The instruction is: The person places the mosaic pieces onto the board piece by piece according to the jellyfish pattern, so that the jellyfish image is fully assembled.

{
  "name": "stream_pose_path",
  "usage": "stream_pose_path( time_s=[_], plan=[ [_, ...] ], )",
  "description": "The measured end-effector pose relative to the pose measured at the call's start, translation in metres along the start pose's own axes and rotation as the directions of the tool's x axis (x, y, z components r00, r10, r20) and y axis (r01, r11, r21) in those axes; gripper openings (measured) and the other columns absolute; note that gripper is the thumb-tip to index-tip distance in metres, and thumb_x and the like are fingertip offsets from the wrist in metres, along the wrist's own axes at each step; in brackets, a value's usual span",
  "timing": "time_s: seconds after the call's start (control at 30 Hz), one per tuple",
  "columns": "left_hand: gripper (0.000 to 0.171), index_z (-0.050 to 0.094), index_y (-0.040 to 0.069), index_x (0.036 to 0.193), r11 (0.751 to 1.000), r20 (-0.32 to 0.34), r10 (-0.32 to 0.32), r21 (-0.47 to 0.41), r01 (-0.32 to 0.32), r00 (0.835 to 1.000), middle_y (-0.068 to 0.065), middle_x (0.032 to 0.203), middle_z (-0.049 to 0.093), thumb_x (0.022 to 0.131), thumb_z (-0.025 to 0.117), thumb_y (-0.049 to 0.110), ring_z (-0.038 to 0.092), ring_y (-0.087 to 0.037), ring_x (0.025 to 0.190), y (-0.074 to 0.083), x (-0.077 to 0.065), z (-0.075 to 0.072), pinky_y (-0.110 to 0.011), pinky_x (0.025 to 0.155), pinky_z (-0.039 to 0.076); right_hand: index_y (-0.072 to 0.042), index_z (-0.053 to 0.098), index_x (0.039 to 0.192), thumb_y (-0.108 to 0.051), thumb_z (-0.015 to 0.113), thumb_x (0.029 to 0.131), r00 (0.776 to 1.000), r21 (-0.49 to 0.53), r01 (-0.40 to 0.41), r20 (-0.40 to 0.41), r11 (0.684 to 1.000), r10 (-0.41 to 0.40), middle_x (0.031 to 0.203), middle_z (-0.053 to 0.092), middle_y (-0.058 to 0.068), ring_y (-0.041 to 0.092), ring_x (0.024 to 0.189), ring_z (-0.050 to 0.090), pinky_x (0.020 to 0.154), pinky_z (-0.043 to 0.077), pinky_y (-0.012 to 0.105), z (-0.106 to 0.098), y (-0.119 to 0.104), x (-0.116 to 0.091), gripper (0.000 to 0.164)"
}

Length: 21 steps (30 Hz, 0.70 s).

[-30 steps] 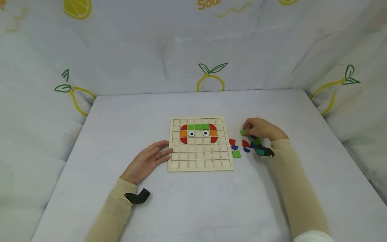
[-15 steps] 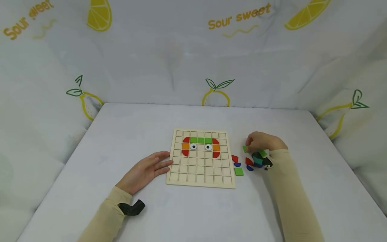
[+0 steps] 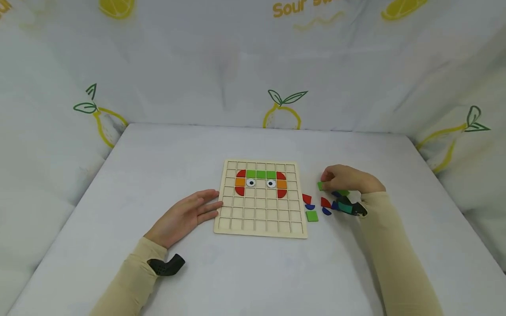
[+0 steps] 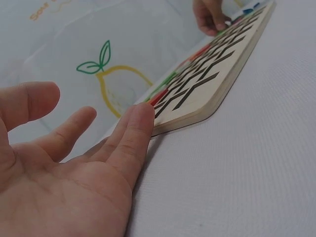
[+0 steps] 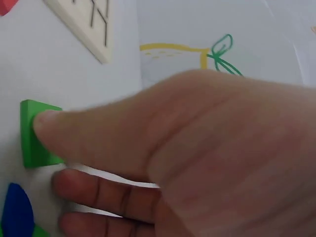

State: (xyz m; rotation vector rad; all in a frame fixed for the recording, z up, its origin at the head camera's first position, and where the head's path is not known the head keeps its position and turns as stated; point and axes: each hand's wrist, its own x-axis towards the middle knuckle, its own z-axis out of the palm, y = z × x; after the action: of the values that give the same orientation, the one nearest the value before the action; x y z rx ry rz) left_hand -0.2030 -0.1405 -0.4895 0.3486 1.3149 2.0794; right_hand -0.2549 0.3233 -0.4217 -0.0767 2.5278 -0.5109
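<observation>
A pale wooden grid board (image 3: pixel 258 213) lies in the middle of the table. On it, green squares (image 3: pixel 261 174), red quarter circles (image 3: pixel 281 193), orange squares (image 3: pixel 240 181) and two round eye pieces (image 3: pixel 251 183) form a pattern near the top. My left hand (image 3: pixel 183 217), fingers stretched out, touches the board's left edge. Right of the board, my right hand (image 3: pixel 349 177) has thumb and fingers at a green square tile (image 5: pixel 30 140). In the right wrist view the thumb lies over that tile, which it seems to pinch; the index finger is hidden behind.
Between board and right hand lie loose red quarter circles (image 3: pixel 325 202), blue half circles (image 3: pixel 326 211) and another green square (image 3: pixel 312 216). More tiles (image 3: pixel 344 208) sit under the right wrist, partly covered by its black camera mount (image 3: pixel 359 209). A white lemon-print curtain (image 3: pixel 178 66) surrounds the table.
The head view has tilted and shifted, so the scene sits differently in the picture. Both hands keep nearly the same places, left at the board's edge, right at the green square tile.
</observation>
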Motion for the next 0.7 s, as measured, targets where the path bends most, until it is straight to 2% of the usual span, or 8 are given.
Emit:
stream_pose_path(
  time_s=[0.1, 0.2, 0.43, 0.7],
  plan=[
    [0.049, 0.029, -0.001, 0.156, 1.0, -0.005, 0.001, 0.002, -0.001, 1.0, -0.02, 0.164, 0.024, 0.112, 0.034, 0.02, 0.051, -0.022, 0.142, 0.002, 0.0, 0.0, -0.034, 0.114, 0.048, -0.004, 0.061, 0.118, -0.022, 0.065, 0.092, 1.0, 0.016, 0.005, 0.011, 1.0, -0.005, 0.113, 0.062, 0.013, 0.028, 0.101, 0.055, 0.084, 0.052, 0.036, -0.002, 0.0, -0.002, 0.032],
    [0.049, 0.028, -0.002, 0.156, 1.0, 0.022, 0.016, 0.0, -0.016, 1.0, -0.021, 0.163, 0.023, 0.112, 0.032, 0.019, 0.049, -0.023, 0.143, 0.001, 0.001, 0.0, -0.035, 0.114, 0.048, -0.003, 0.059, 0.119, -0.02, 0.067, 0.089, 1.0, 0.011, -0.015, 0.016, 1.0, 0.015, 0.117, 0.061, 0.015, 0.029, 0.103, 0.054, 0.086, 0.052, 0.038, -0.003, -0.002, -0.004, 0.036],
    [0.047, 0.029, -0.003, 0.155, 0.999, 0.032, 0.035, 0.002, -0.035, 0.999, -0.021, 0.163, 0.025, 0.112, 0.03, 0.017, 0.049, -0.024, 0.143, 0.003, 0.002, -0.001, -0.035, 0.115, 0.048, -0.007, 0.061, 0.113, -0.03, 0.069, 0.09, 0.999, -0.041, -0.04, -0.007, 0.998, 0.04, 0.104, 0.06, 0.009, 0.028, 0.102, 0.052, 0.08, 0.049, 0.036, -0.007, -0.011, -0.009, 0.034],
    [0.047, 0.03, -0.003, 0.155, 1.0, 0.032, 0.028, -0.002, -0.028, 0.999, -0.02, 0.161, 0.029, 0.112, 0.03, 0.016, 0.05, -0.025, 0.142, 0.002, 0.001, -0.001, -0.035, 0.115, 0.048, -0.007, 0.064, 0.113, -0.032, 0.07, 0.091, 0.998, -0.027, 0.018, -0.055, 0.999, -0.019, 0.107, 0.065, 0.008, 0.025, 0.099, 0.057, 0.082, 0.053, 0.035, -0.005, -0.01, -0.007, 0.034]
  ],
)
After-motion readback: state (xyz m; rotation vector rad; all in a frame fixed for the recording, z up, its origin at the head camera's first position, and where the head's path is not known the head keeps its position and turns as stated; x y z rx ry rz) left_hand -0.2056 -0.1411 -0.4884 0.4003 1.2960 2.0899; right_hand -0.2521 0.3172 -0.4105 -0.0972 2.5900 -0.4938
